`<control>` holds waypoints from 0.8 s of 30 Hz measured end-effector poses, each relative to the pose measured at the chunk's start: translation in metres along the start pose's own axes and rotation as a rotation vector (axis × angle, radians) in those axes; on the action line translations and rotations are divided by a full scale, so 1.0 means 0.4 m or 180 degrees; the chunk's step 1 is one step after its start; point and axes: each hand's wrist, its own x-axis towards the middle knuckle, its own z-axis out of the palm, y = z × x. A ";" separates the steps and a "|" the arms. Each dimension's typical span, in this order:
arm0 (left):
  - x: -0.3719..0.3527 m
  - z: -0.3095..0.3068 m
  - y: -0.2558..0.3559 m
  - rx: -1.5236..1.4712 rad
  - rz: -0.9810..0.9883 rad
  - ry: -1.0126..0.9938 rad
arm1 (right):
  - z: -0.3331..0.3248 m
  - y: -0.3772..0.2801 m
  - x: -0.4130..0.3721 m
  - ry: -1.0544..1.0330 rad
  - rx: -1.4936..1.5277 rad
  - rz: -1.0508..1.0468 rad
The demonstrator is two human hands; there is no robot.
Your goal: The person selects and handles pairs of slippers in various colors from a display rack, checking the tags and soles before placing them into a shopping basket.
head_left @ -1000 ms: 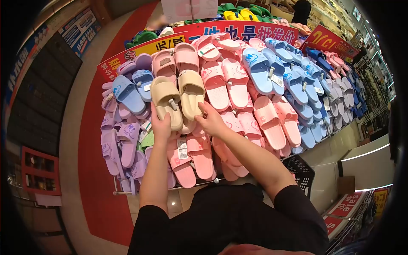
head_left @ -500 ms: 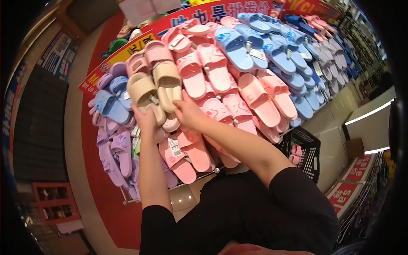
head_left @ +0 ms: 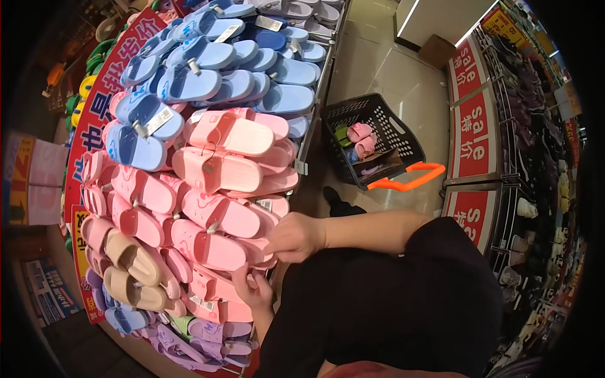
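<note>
My left hand (head_left: 254,291) is beside the front edge of the slipper display, fingers apart and nothing in them. Just above it, my right hand (head_left: 296,238) has its fingers curled in, and nothing shows in its grip. Nearest to both hands is a pink slide slipper (head_left: 217,246) with a faint printed pattern. A beige pair lies further left on the stack, one beige slipper (head_left: 133,257) above the other beige slipper (head_left: 133,290), apart from my hands. Salmon slippers (head_left: 217,286) with a white tag lie just left of my left hand.
Blue slippers (head_left: 195,85) are piled at the back, purple ones (head_left: 179,346) at the near end. A black basket (head_left: 394,142) with an orange handle (head_left: 409,176) stands on the floor, holding pink slippers (head_left: 362,138). Red sale signs (head_left: 476,135) line a shoe rack on the right.
Both hands have let go of the beige slippers, which lie on the stack, and have drawn back to the display's edge. My view has turned right, bringing the whole basket in.
</note>
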 end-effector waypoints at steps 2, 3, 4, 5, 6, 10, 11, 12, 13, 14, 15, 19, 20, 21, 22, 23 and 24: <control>0.095 0.035 0.035 0.0276 0.0230 -0.0517 | -0.089 0.060 -0.101 0.0205 -0.0347 0.0527; 0.145 0.057 0.065 0.0552 0.0448 -0.0985 | -0.132 0.094 -0.159 0.0211 -0.0383 0.0972; 0.194 0.085 0.102 0.0464 0.0540 -0.0872 | -0.172 0.133 -0.219 0.0224 -0.0411 0.1415; 0.225 0.104 0.143 0.0499 0.0332 -0.0945 | -0.207 0.181 -0.280 0.0250 -0.0487 0.1814; 0.245 0.125 0.184 0.0543 0.0108 -0.1024 | -0.239 0.224 -0.341 0.0264 -0.0543 0.2225; 0.296 0.267 0.277 0.0032 -0.0257 -0.1520 | -0.363 0.441 -0.617 0.0240 -0.0154 0.4397; 0.309 0.310 0.292 -0.0009 -0.0318 -0.1847 | -0.377 0.524 -0.732 0.0188 -0.0387 0.4587; 0.322 0.355 0.301 -0.0050 -0.0387 -0.2175 | -0.395 0.598 -0.837 0.0127 -0.0618 0.4774; 0.326 0.403 0.295 -0.0239 -0.0320 -0.2305 | -0.429 0.644 -0.908 0.0143 -0.0754 0.4996; 0.325 0.442 0.292 -0.0202 -0.0380 -0.2324 | -0.455 0.683 -0.973 0.0136 -0.0881 0.5215; 0.325 0.482 0.282 -0.0291 -0.0763 -0.2461 | -0.481 0.727 -1.039 0.0383 -0.0884 0.5235; 0.264 0.598 0.218 -0.0368 -0.2167 -0.2675 | -0.538 0.871 -1.162 0.1013 -0.0840 0.5978; 0.247 0.617 0.202 -0.0413 -0.2845 -0.2717 | -0.530 0.922 -1.213 0.1160 -0.0795 0.6016; 0.238 0.639 0.189 -0.0210 -0.2618 -0.2830 | -0.539 0.958 -1.223 0.1124 -0.0748 0.6041; 0.236 0.659 0.184 -0.0165 -0.2686 -0.2842 | -0.550 0.978 -1.221 0.1137 -0.0631 0.6162; 0.237 0.679 0.179 -0.0022 -0.2897 -0.3070 | -0.552 1.004 -1.225 0.1156 -0.0522 0.6287; 0.230 0.695 0.175 0.0118 -0.3125 -0.3280 | -0.541 1.040 -1.255 0.1088 -0.0462 0.6320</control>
